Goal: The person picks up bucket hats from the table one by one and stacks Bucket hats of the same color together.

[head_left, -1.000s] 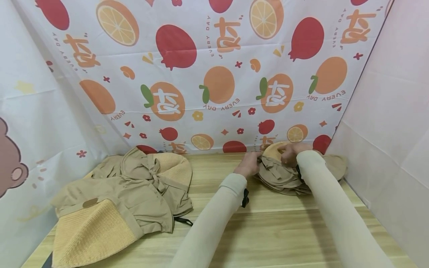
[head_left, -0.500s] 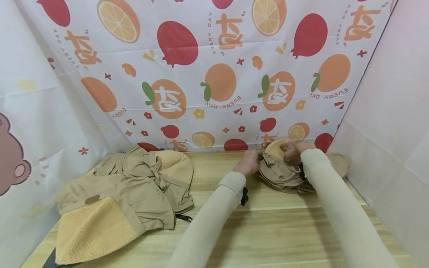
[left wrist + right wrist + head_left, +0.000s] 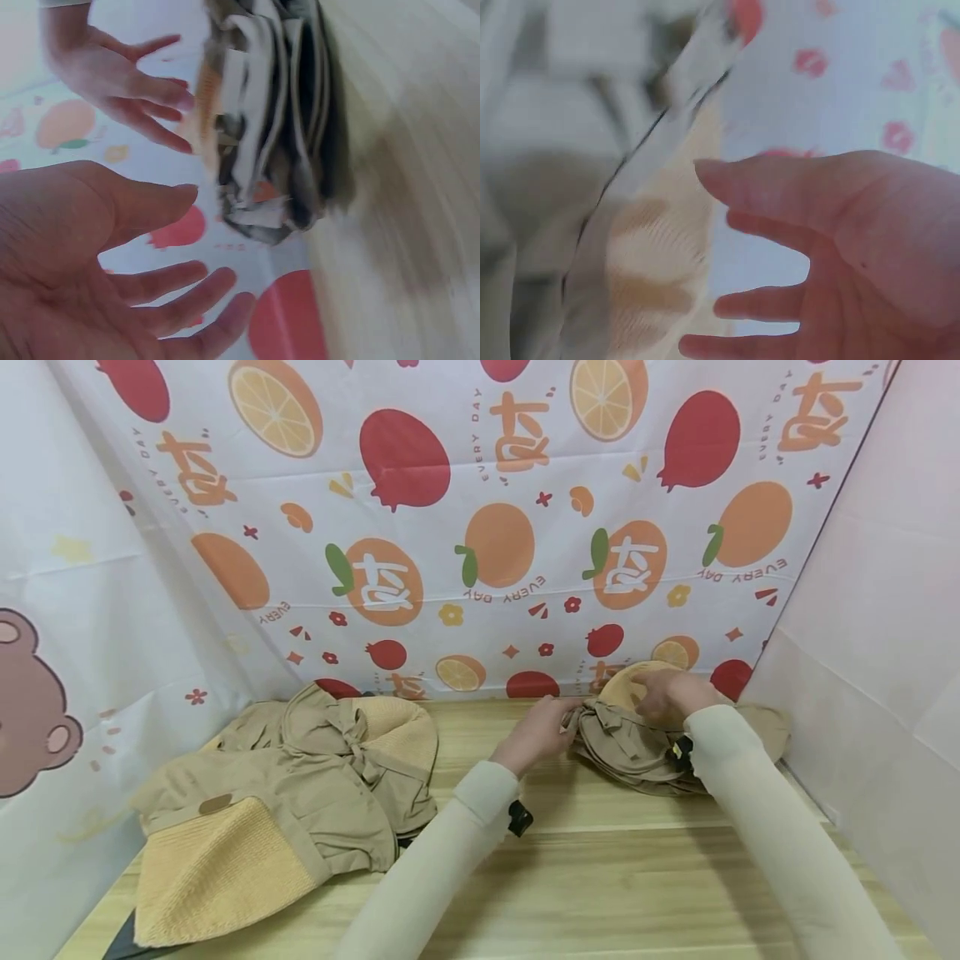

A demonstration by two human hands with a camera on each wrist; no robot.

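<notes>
A stack of sun hats with tan cloth brims, a tied bow and a straw crown sits at the back right of the table. My left hand is at the stack's left edge; in the left wrist view, its fingers spread apart with nothing between them and the layered brims just beyond. My right hand hovers by the top hat's crown. Its fingers are spread and relaxed in the right wrist view, thumb tip overlapping the edge of the straw crown.
More tan sun hats lie overlapping on the left of the table: a front one with a straw crown and a back one with a bow. Fruit-print cloth hangs behind the wooden table; a white side panel stands right.
My left hand has drawn back slightly to the left from the hat stack's edge. The right hand remains over the crown. The head view has shifted slightly.
</notes>
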